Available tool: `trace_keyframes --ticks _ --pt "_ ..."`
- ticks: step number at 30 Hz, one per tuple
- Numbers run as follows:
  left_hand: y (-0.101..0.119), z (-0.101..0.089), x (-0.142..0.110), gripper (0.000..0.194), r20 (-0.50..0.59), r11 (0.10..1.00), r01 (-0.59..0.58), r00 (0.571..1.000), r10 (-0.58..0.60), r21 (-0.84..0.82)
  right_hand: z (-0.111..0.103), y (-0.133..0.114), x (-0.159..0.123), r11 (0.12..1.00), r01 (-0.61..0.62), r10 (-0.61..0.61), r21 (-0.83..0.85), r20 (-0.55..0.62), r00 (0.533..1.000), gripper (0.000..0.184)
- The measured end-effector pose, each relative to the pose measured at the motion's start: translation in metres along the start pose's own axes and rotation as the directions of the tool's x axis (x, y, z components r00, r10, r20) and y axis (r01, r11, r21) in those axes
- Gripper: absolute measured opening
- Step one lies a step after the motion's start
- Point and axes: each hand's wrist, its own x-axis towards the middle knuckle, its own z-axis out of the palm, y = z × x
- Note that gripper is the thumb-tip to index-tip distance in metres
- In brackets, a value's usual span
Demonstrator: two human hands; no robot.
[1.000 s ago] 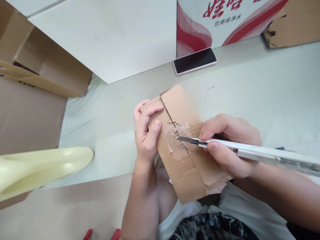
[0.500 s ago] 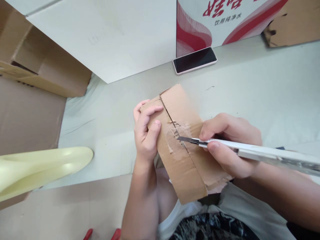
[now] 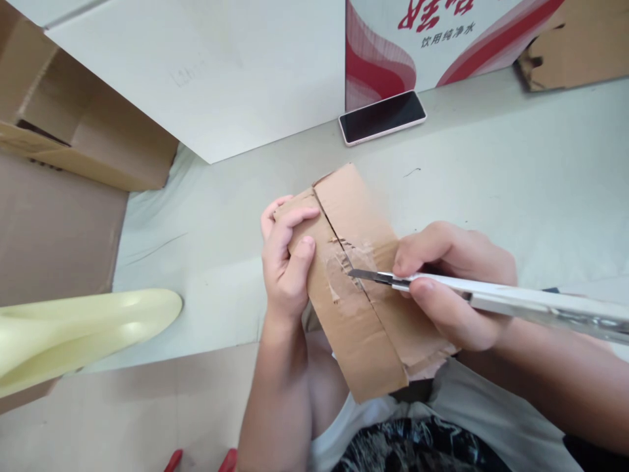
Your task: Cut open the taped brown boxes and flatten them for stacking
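A small brown cardboard box [image 3: 354,216] rests tilted on my lap, its two top flaps meeting at a seam covered with torn clear tape. My left hand [image 3: 285,262] wraps round the box's left edge, fingers curled over the flap. My right hand [image 3: 447,275] grips a white utility knife [image 3: 511,303] like a pen. The knife's grey blade tip touches the taped seam near the middle of the box.
A phone [image 3: 382,117] with a dark screen lies on the pale floor beyond the box. Behind it stands a red-and-white printed carton [image 3: 393,39] and a white board [image 3: 221,72]. Brown cardboard boxes [image 3: 73,131] sit at left, and a pale yellow plastic object [image 3: 83,331] reaches in from the left.
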Motion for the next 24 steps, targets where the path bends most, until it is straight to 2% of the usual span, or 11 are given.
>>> trace_keyframes --ticks 13,18,24 --pt "0.003 0.000 -0.001 0.036 0.004 0.999 0.042 0.999 -0.042 0.023 0.003 0.016 -0.009 0.979 0.046 -0.035 0.197 -0.060 0.998 0.007" --pt "0.001 0.001 0.000 0.033 -0.006 1.000 0.027 1.000 -0.026 0.011 0.001 0.011 -0.003 0.994 0.044 -0.046 0.096 0.014 0.999 0.006" --pt "-0.001 0.001 0.000 0.033 -0.010 1.000 0.027 1.000 -0.027 0.011 0.000 0.004 0.004 0.998 0.038 -0.037 0.045 -0.009 0.999 0.010"
